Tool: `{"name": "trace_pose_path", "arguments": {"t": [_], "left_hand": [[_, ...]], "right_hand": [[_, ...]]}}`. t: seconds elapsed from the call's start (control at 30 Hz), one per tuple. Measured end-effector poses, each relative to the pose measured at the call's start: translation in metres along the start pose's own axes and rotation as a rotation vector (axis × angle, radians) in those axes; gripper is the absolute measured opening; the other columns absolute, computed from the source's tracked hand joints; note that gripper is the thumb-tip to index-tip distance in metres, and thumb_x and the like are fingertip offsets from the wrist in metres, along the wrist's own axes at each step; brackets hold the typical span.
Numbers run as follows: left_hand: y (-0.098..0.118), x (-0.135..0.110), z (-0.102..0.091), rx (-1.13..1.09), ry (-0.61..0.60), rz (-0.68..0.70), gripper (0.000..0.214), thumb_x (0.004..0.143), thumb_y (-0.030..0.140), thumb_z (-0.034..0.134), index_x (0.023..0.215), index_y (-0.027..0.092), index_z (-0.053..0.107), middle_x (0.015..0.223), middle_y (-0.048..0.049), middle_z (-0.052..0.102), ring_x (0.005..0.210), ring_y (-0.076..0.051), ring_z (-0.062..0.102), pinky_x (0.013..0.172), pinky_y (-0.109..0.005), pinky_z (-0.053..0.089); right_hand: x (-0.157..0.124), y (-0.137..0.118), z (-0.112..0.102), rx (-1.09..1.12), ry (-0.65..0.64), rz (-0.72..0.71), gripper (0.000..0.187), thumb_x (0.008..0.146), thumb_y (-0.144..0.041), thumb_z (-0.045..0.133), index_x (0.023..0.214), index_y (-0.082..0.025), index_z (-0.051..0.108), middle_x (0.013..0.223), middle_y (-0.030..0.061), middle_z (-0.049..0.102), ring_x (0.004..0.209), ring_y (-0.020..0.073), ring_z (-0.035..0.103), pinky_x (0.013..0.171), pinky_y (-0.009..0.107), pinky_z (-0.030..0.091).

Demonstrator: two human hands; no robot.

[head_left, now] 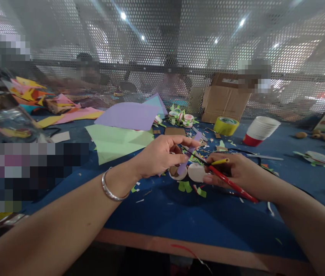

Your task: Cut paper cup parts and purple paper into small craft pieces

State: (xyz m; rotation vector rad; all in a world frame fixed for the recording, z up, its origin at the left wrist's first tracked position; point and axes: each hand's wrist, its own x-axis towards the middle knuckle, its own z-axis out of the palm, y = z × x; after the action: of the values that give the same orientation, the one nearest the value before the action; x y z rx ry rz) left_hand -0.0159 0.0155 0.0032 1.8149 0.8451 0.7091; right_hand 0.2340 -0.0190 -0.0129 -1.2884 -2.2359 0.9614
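A narrow strip of purple paper (183, 168) is pinched in my left hand (162, 155), its upper end sticking out past the fingertips. My right hand (234, 172) is closed around a scissors-like tool (228, 181) with red and yellow handles; its thin dark tip meets the strip by my left fingers. Below my hands lie two round white discs (197, 173), the left one partly covered by the strip and bearing something brown. Green paper scraps (185, 186) lie just in front of them.
Purple sheet (127, 115) and light green sheet (119, 140) lie ahead left. Beyond my hands are green-fringed discs (179, 117), yellow tape roll (226, 125), stacked paper cups (261, 130) and a cardboard box (227, 97). A perforated screen (150, 46) backs the blue table (162, 214).
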Motion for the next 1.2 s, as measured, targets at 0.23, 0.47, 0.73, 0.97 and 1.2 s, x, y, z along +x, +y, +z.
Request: {"name": "trace_pose_path", "arguments": {"t": [0.23,0.47,0.73,0.97,1.2], "left_hand": [[-0.002,0.001,0.002,0.007,-0.022,0.022,0.042,0.084,0.016,0.068,0.126,0.021,0.068,0.063,0.0029,0.065,0.046,-0.006,0.052,0.042,-0.015,0.037],[0.0,0.001,0.003,-0.03,-0.031,0.001,0.041,0.084,0.013,0.067,0.125,0.018,0.068,0.06,0.0034,0.066,0.041,-0.005,0.049,0.042,-0.015,0.038],[-0.001,0.0,0.002,-0.033,-0.051,0.006,0.042,0.084,0.013,0.067,0.126,0.018,0.068,0.06,0.0031,0.065,0.044,-0.006,0.051,0.043,-0.016,0.039],[0.0,0.001,0.001,0.01,-0.052,0.004,0.045,0.084,0.014,0.067,0.129,0.017,0.066,0.061,0.0028,0.066,0.042,-0.005,0.048,0.044,-0.017,0.039],[0.0,0.0,-0.003,0.052,-0.048,0.014,0.046,0.085,0.021,0.069,0.132,0.022,0.064,0.061,0.0038,0.062,0.045,-0.007,0.053,0.044,-0.018,0.039]], "right_hand": [[0.0,0.0,0.004,0.191,0.002,0.043,0.027,0.081,-0.04,0.077,0.087,-0.018,0.063,0.081,-0.0012,0.054,0.074,0.0117,0.05,0.064,0.021,0.041],[0.0,0.006,0.006,0.233,-0.01,0.041,0.028,0.082,-0.042,0.077,0.085,-0.018,0.063,0.079,-0.0016,0.053,0.074,0.0112,0.048,0.063,0.02,0.04],[-0.002,-0.001,0.0,-0.082,0.039,0.024,0.043,0.085,-0.058,0.069,0.08,-0.016,0.061,0.072,-0.0002,0.051,0.067,0.0117,0.045,0.057,0.023,0.035],[-0.001,-0.01,-0.005,-0.303,0.053,-0.021,0.046,0.09,-0.062,0.06,0.085,-0.017,0.066,0.073,0.0017,0.062,0.063,0.0132,0.052,0.058,0.026,0.035],[-0.001,-0.003,-0.009,-0.341,0.054,-0.005,0.046,0.09,-0.063,0.059,0.084,-0.018,0.065,0.075,0.0011,0.063,0.064,0.0131,0.054,0.058,0.026,0.035]]}}
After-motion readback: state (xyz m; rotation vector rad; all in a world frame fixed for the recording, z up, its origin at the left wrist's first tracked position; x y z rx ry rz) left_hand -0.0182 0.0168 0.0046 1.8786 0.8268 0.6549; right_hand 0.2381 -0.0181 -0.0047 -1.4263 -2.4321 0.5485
